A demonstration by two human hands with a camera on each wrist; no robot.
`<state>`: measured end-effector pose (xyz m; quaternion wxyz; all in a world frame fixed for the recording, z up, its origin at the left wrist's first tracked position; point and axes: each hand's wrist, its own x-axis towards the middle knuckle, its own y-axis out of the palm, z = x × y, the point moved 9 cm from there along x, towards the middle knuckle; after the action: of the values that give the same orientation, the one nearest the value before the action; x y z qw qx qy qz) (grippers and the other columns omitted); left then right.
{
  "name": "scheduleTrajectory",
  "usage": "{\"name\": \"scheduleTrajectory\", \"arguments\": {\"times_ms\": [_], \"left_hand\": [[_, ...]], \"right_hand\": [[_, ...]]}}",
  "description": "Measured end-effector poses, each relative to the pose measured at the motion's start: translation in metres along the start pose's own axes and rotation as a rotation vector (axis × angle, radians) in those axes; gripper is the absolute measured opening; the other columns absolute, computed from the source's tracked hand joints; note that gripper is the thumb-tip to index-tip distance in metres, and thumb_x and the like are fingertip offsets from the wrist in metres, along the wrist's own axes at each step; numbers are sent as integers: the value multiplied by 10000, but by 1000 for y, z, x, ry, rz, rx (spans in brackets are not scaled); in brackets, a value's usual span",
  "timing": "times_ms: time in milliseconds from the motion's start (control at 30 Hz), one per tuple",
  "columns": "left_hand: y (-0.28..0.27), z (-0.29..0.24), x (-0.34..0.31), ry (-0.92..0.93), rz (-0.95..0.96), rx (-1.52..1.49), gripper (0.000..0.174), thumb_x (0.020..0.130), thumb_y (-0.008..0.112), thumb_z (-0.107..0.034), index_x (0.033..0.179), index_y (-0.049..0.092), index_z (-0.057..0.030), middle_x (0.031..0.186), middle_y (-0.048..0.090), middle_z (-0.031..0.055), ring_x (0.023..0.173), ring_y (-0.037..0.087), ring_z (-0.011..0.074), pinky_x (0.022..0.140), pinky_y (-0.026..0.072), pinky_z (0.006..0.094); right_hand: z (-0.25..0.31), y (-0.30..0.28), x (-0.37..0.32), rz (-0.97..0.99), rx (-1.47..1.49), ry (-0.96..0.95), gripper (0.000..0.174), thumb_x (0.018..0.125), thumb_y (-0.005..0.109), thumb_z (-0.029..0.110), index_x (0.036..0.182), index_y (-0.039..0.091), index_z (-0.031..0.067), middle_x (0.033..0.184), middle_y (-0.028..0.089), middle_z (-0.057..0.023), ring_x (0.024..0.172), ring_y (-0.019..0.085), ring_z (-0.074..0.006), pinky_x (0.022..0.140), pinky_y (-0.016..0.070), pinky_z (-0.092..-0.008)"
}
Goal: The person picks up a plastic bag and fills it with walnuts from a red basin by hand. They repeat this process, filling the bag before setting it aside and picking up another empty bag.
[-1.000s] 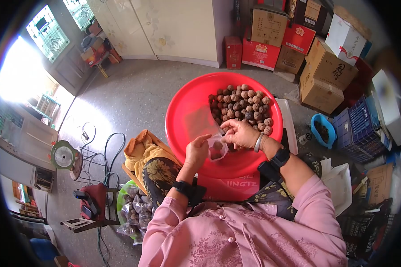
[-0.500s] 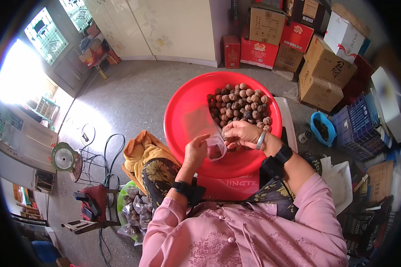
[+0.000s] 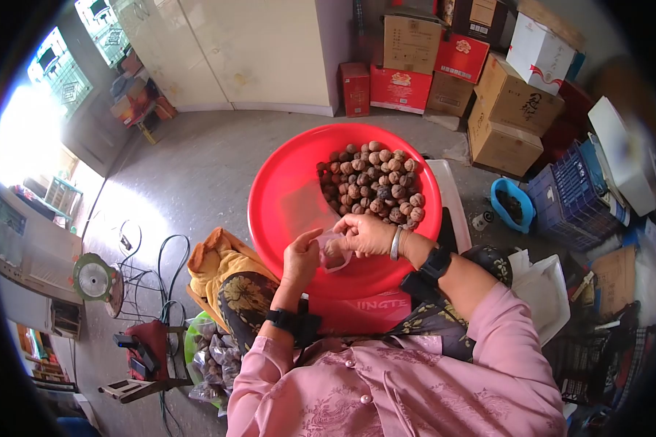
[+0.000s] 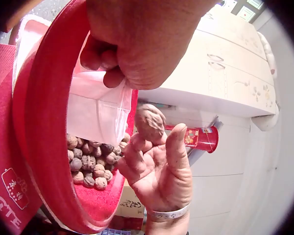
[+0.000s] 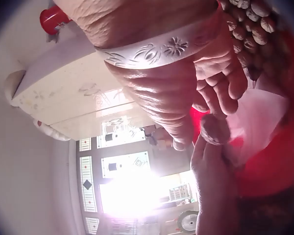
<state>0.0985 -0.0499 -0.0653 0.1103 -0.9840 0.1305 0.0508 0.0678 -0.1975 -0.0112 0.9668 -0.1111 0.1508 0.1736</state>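
A walnut [image 4: 151, 122] is at the curled fingertips of my right hand [image 3: 368, 234], its thumb slightly apart from it in the left wrist view. My left hand [image 3: 300, 260] grips the rim of a thin, translucent plastic bag [image 4: 98, 110], whose mouth is beside the right fingers. In the right wrist view the walnut overlaps the left hand's fingers [image 5: 203, 152]. Both hands are over the near part of a wide red basin [image 3: 273, 171]. Loose walnuts [image 3: 372, 178] are heaped at its far right, and a flat see-through piece [image 3: 307, 207] lies left of them.
A green basin [image 3: 192, 346] with bagged contents [image 3: 219, 360] stands on the floor at left, near a small chair [image 3: 149, 349] and cables. A yellow cloth [image 3: 229, 266] lies by the left knee. Cartons [image 3: 514, 102], a blue crate [image 3: 568, 197] and a blue bowl [image 3: 514, 207] are at right.
The head view has shifted, so the scene sits further left. My right hand has come from beside the bag to its mouth with the walnut. The left hand keeps its grip on the bag.
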Motion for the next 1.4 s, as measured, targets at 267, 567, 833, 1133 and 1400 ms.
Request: {"name": "scheduleTrajectory", "arguments": {"times_ms": [267, 567, 833, 1133, 1400], "left_hand": [[-1, -2, -1, 33, -3, 26, 245, 869, 506, -68, 1073, 641, -54, 635, 544, -27, 546, 492, 41, 504, 427, 209], [-2, -3, -2, 35, -1, 41, 243, 871, 507, -73, 1074, 639, -51, 649, 550, -18, 556, 487, 42, 508, 420, 210], [-1, -5, -3, 36, -10, 57, 243, 869, 512, -75, 1075, 639, -53, 639, 537, -22, 547, 475, 42, 497, 408, 211], [0, -3, -3, 25, 5, 16, 241, 873, 509, -71, 1076, 638, -55, 640, 531, -26, 550, 466, 37, 493, 400, 207], [-1, -3, -3, 30, 3, 47, 241, 874, 509, -78, 1077, 636, -53, 643, 537, -24, 555, 473, 42, 502, 407, 211]], "right_hand": [[13, -104, -13, -593, -835, -41, 182, 708, 663, 155, 855, 615, 58, 900, 620, -156, 859, 611, -317, 730, 492, -400], [-46, -119, -9, -579, -1326, 287, 260, 716, 674, 144, 955, 587, 89, 984, 606, -132, 916, 619, -300, 752, 512, -382], [-60, -123, -7, -574, -1391, 438, 348, 687, 695, 164, 1001, 585, 64, 1010, 611, -153, 899, 636, -280, 749, 516, -382], [-21, -150, -18, -692, -861, 218, 230, 723, 657, 221, 808, 643, 8, 850, 640, -164, 818, 632, -289, 729, 505, -362], [-37, -148, 1, -686, -672, 70, 160, 728, 675, 162, 674, 593, 36, 705, 635, -132, 699, 624, -269, 646, 495, -357]]}}
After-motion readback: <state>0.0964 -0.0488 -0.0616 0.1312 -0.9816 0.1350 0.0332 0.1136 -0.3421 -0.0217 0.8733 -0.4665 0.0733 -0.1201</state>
